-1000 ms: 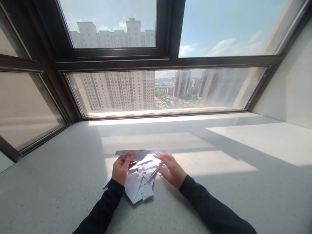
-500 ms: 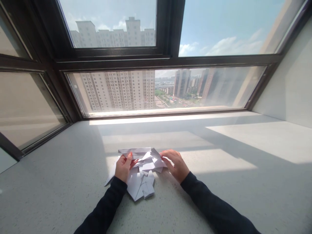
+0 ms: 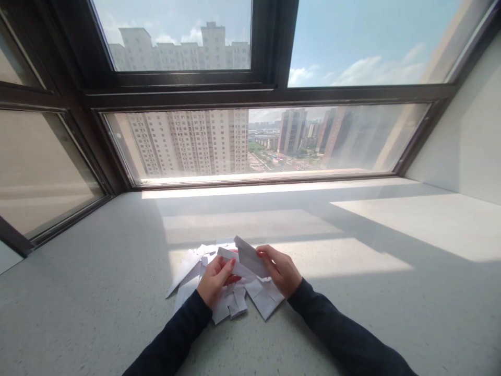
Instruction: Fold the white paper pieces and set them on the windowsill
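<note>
Framing [image 3: 70, 120], dark brown and straight-edged, borders clear glass panes at the far left and along the back of a pale, finely speckled window ledge [image 3: 97, 292]. Near the middle of the ledge's near half lies a loose heap of folded white paper pieces [image 3: 188, 282], flat, crisp and matte, with sharp points, creases and small tabs. A narrow folded white paper strip [image 3: 224, 253] is lifted over the heap; right of it tilts a broader, smooth folded paper panel [image 3: 247, 256], its face shaded grey. Whether strip and panel touch, I cannot tell.

Speckled surface runs from the heap to the ledge's left edge, back to the window edge, and right, under bands of sunlight, to a smooth white side wall [image 3: 465, 120].

The left hand [image 3: 215, 277], in a dark sleeve [image 3: 174, 331], slants up from the near edge, thumb and fingers closed on the strip. The right hand [image 3: 281, 269] comes in from the near right corner, fingers bent, pinching the panel's right side between thumb and fingertips.
</note>
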`<state>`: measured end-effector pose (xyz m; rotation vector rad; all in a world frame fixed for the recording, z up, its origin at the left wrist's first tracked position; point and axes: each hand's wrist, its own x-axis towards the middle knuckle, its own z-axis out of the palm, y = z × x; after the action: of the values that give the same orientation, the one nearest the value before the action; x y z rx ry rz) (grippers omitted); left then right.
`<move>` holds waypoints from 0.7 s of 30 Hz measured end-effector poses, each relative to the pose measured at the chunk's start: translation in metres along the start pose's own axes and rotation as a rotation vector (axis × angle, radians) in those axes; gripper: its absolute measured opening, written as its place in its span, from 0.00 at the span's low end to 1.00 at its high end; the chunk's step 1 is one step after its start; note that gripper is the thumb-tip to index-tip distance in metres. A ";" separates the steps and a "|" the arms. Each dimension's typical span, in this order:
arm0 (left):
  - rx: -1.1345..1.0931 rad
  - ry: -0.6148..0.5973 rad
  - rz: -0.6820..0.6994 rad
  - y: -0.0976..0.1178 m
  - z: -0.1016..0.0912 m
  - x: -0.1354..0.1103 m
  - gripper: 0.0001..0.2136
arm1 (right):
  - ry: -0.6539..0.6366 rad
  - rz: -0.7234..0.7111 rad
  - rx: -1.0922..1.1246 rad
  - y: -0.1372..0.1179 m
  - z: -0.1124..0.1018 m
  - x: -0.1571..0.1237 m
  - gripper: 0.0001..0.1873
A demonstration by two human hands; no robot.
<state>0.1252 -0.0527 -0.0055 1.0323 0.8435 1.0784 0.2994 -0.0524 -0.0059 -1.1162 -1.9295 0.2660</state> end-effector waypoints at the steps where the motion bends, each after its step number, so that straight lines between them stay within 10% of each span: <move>1: 0.014 -0.020 -0.004 0.000 0.001 -0.001 0.17 | 0.007 -0.003 0.024 -0.001 0.000 0.000 0.10; 21: -0.014 -0.165 0.012 0.003 0.000 -0.002 0.21 | -0.075 -0.145 -0.273 -0.006 0.003 -0.001 0.15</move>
<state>0.1239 -0.0545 -0.0025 1.0996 0.6969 0.9929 0.2935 -0.0554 -0.0054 -1.1463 -2.1489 -0.0371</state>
